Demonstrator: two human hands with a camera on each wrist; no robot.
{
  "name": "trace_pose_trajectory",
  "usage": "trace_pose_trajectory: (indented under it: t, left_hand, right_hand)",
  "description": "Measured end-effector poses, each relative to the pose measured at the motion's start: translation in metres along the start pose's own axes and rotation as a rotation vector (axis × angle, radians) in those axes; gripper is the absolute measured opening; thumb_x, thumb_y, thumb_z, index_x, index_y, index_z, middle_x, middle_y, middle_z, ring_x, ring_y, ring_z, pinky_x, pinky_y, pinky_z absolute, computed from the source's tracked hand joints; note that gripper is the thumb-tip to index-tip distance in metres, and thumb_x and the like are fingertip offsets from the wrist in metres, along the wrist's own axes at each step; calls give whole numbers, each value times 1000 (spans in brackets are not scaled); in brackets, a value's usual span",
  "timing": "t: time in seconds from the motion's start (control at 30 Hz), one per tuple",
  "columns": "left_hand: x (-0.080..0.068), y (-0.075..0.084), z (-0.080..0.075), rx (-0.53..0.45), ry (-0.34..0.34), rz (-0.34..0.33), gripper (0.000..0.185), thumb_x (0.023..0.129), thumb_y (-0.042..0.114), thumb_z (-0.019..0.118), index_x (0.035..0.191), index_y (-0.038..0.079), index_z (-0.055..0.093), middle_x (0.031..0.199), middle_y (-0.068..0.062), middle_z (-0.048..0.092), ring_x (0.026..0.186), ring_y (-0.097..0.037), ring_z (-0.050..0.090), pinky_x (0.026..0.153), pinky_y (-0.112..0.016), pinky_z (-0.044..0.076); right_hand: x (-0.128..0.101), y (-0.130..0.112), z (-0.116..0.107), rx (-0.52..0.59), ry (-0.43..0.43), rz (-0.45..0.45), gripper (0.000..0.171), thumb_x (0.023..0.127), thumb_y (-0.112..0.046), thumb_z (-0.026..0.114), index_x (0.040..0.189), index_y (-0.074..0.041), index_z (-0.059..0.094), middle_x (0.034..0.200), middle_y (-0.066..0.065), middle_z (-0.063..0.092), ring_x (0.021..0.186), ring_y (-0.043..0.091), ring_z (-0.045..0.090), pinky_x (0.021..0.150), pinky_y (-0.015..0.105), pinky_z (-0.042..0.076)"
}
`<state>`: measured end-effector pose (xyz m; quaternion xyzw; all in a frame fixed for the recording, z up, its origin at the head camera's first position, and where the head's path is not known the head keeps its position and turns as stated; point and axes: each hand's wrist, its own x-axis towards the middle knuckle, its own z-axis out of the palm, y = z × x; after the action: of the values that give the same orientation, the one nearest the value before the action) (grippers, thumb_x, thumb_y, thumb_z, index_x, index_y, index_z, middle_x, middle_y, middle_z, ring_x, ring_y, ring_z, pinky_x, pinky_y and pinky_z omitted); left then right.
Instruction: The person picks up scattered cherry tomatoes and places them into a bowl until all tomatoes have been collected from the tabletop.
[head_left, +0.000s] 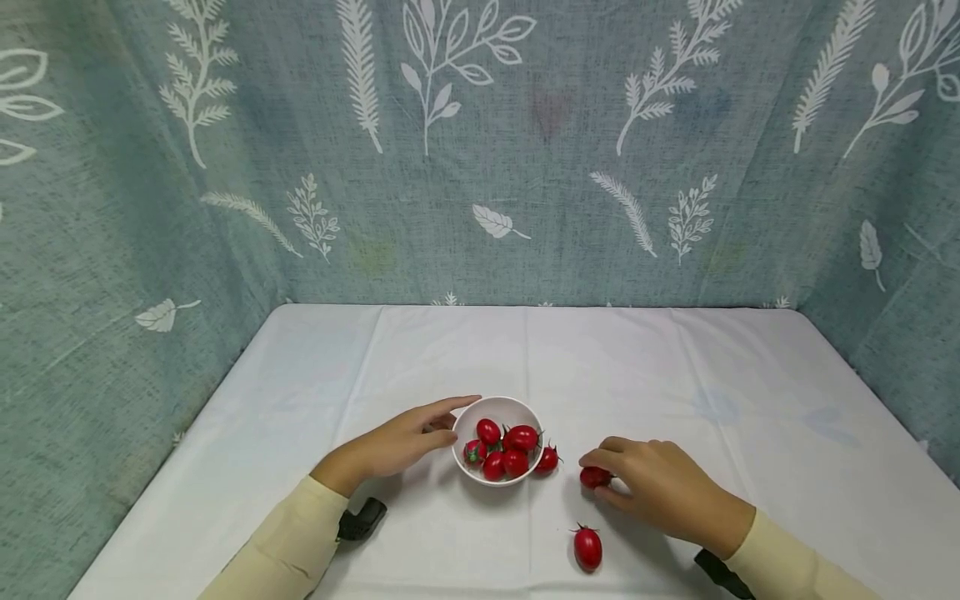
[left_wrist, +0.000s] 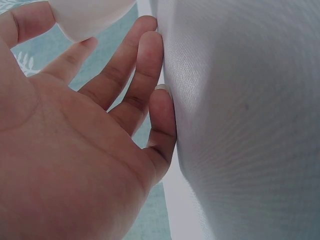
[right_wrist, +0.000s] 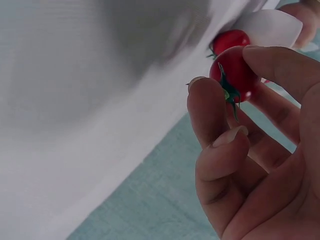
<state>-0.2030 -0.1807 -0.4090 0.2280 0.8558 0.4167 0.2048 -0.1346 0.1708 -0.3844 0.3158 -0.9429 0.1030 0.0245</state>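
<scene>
A white bowl (head_left: 516, 408) holds several red cherry tomatoes (head_left: 515, 462). My left hand (head_left: 393, 446) steadies the bowl from its left side, thumb and index finger spread around the wall; its other fingers lie near the cloth in the left wrist view. To the right of the bowl, my right hand (head_left: 667, 485) pinches a cherry tomato (right_wrist: 232, 72) with a green stem between thumb and fingers. Another cherry tomato (head_left: 547, 460) sits close against the bowl's right side. Nearer the front, one more tomato (head_left: 588, 550) lies on the cloth, stem pointing away.
A white cloth (head_left: 450, 354) with fold lines covers the table. Blue-green curtains (head_left: 555, 242) with white leaf prints stand at the back and both sides. Dark wrist straps (head_left: 362, 520) show by the pale yellow sleeves.
</scene>
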Motion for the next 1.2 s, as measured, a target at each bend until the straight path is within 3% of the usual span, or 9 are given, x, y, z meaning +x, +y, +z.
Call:
trace_pose_trajectory:
  t: [0.6,0.9,1.2]
  left_hand:
    - [-2,3,0,15,0,16,53,102,25,52,152,35,41,129,-2,64,124,-23,57,104,-47,45]
    - [-2,2,-1,13,-2,18,53,102,24,52,152,35,41,128,-3,64,123,-23,57,103,-48,45]
    - [-2,2,-1,-4,-15,-2,53,102,26,52,151,43,39,126,2,64,123,-20,56,104,-48,44]
  right_hand:
    - [20,-21,-16,8,118,-92,30,84,-26,81,112,-23,73,101,-10,70,66,-1,60,59,19,48]
    - [37,-35,-14,39,247,-195,30,83,-24,82,111,-22,73,100,-10,69,60,-5,52,55,14,42]
    - [54,-46,-9,78,208,-206,30,86,-25,78,115,-21,72,104,-7,70,63,-2,55,57,14,44]
